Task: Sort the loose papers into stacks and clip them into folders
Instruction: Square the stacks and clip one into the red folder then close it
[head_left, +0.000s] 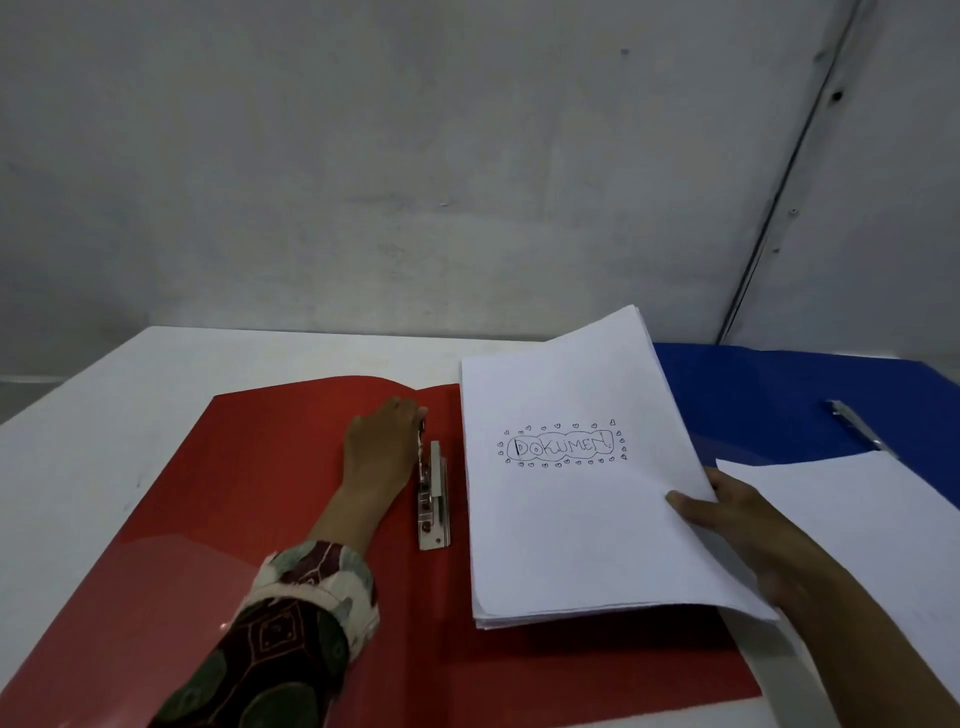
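The left hand lies on the open red folder, fingers curled at the top end of the metal clip; whether they pinch its lever or only press it is hidden. The right hand grips the paper stack at its 3 o'clock edge, thumb on top, fingers underneath. The stack rests on the folder's right half, just at 3 o'clock of the clip, its right side lifted. The top sheet is white with "DOKUMEN" hand-lettered in a ring of small hearts. At 2 o'clock lies a blue folder with its own clip, a loose white sheet over it, all on the white table
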